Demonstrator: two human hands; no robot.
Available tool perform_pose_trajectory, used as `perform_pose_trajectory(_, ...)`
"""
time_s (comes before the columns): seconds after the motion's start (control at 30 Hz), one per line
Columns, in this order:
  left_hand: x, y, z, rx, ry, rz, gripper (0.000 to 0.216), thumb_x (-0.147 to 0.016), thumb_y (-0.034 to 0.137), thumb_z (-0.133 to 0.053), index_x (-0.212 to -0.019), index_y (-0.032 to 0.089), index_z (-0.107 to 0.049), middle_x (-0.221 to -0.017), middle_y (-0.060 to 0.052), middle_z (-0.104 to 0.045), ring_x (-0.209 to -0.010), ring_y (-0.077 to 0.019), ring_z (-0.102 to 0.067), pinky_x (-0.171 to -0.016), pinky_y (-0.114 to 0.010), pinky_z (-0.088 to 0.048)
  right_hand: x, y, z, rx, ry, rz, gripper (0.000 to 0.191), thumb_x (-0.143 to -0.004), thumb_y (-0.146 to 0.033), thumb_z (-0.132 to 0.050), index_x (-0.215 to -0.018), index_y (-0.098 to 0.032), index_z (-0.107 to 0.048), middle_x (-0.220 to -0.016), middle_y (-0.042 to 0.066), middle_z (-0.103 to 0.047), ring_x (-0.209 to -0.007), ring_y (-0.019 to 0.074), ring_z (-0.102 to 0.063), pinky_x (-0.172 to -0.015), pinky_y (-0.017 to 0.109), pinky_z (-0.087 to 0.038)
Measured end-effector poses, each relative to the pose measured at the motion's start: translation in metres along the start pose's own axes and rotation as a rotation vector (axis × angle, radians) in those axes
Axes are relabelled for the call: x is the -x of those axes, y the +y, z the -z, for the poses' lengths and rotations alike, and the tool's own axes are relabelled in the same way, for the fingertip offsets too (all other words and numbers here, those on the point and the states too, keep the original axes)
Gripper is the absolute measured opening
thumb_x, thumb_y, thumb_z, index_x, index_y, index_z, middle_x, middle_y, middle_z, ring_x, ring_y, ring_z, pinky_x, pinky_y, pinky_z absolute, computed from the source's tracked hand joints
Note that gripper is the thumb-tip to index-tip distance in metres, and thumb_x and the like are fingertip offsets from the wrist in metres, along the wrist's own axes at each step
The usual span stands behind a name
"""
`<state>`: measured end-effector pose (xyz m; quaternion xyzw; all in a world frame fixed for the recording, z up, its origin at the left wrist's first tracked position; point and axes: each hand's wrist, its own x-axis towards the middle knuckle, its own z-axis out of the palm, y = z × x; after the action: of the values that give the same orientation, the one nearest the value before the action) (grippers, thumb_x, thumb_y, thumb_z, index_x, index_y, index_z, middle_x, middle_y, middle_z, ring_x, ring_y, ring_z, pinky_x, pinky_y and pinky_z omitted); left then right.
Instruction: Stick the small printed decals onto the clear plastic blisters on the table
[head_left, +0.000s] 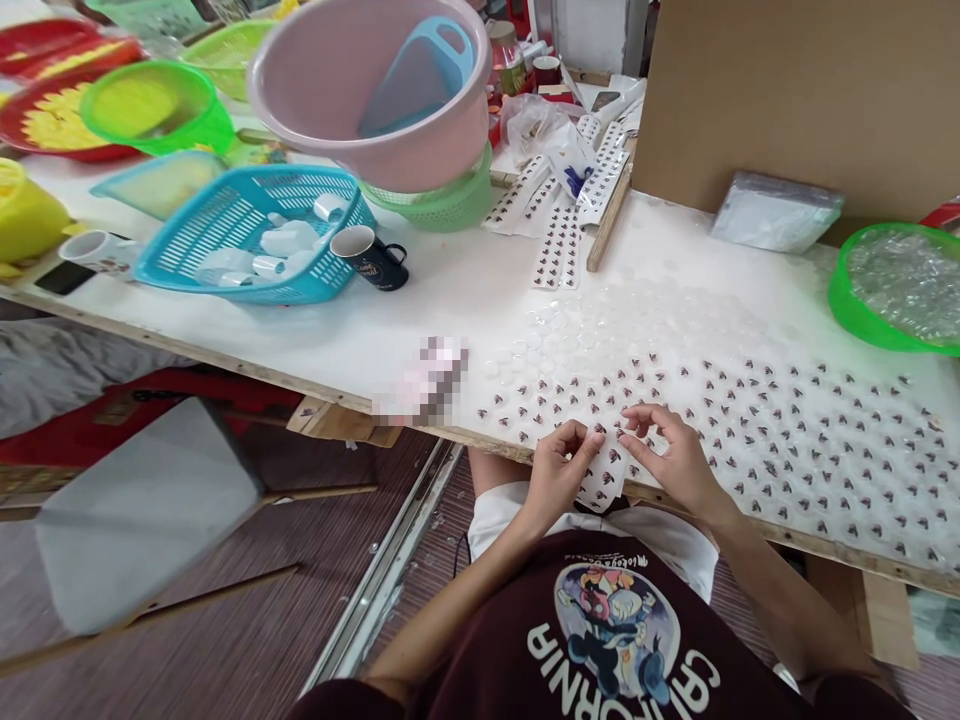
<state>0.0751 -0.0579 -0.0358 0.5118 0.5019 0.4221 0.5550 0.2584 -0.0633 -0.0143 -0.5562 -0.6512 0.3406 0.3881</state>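
My left hand (559,470) is closed on a strip of stickers (601,485), a white backing sheet printed with small dark motifs. The strip hangs over the table's front edge, above my lap. Close by on its right, my right hand (671,455) has thumb and index finger bent together at a small sticker (620,432) beside the strip's top end. Round clear pieces with the same dark motif (772,445) lie in rows across the table around both hands. Behind them are plain clear round pieces (570,335) without a motif.
More sticker strips (559,235) lie by a wooden batten (611,215). To the left stand a dark mug (371,258), a blue basket (247,235) with white rolls and a pink basin (322,100). A green basin (862,310) of clear pieces is at right, before cardboard (802,100).
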Motion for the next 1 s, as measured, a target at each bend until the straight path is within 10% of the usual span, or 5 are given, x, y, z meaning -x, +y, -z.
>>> perform_pose_trajectory(0.53,-0.001,-0.003,-0.004,-0.097,0.009,-0.01,0.041,-0.087,0.048,-0.063,-0.064,0.019,-0.046,-0.059,0.005,-0.037,-0.057,-0.0105,-0.032,-0.052,-0.024,-0.028,-0.005,0.0,0.005,-0.159,0.15,-0.022,0.012,-0.092,-0.033,-0.062,-0.102,-0.028,-0.06,-0.089,0.003,-0.063,-0.084,0.0214,-0.057,-0.079,0.037,-0.046)
perform_pose_trajectory(0.8,-0.004,-0.004,-0.005,-0.192,-0.072,-0.07,0.04,-0.089,0.045,-0.06,-0.063,0.019,-0.044,-0.059,0.005,-0.037,-0.058,-0.0111,-0.033,-0.055,-0.024,-0.029,-0.015,-0.004,-0.013,-0.379,-0.011,-0.065,0.036,-0.087,-0.031,-0.066,-0.117,-0.027,-0.048,-0.082,-0.002,-0.062,-0.079,0.0182,-0.061,-0.081,0.036,-0.049)
perform_pose_trajectory(1.0,-0.004,-0.004,-0.005,-0.248,-0.176,-0.069,0.04,-0.089,0.046,-0.058,-0.063,0.02,-0.043,-0.058,0.005,-0.036,-0.057,-0.0114,-0.034,-0.054,-0.024,-0.029,-0.034,0.028,0.04,-0.337,0.245,-0.061,0.043,-0.088,-0.033,-0.065,-0.123,-0.028,-0.04,-0.085,-0.001,-0.061,-0.086,0.0186,-0.063,-0.085,0.038,-0.054)
